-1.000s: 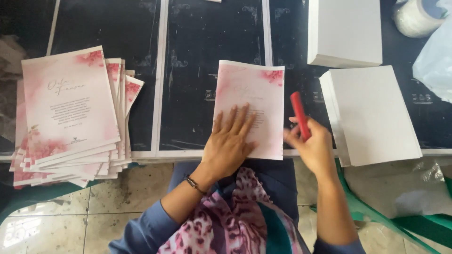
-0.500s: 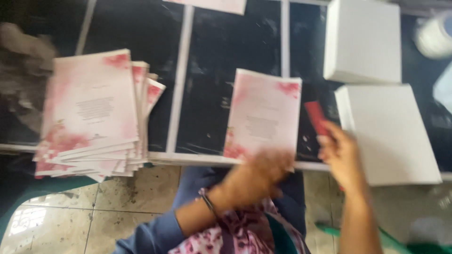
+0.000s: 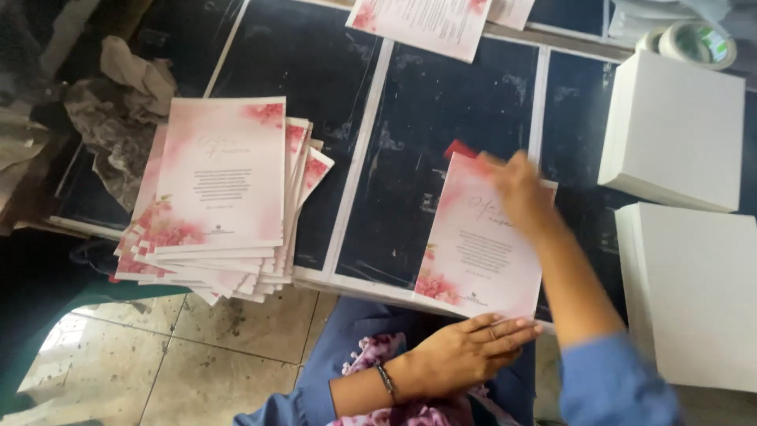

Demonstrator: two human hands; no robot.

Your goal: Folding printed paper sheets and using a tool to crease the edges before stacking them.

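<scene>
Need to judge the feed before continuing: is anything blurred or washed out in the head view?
Head view: the right hand over the pink card is motion-blurred; the left hand and card stack look sharper; the white boxes are bright, nearly featureless.

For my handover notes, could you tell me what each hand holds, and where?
The right hand grips a red tool by one end, over the pink card; the left hand holds nothing.

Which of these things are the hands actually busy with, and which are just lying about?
In use: single pink floral card under the right hand, a red tool at its far edge; left hand at its near edge.

Lying about: pink card stack, white blocks, tape roll, crumpled rag.
</scene>
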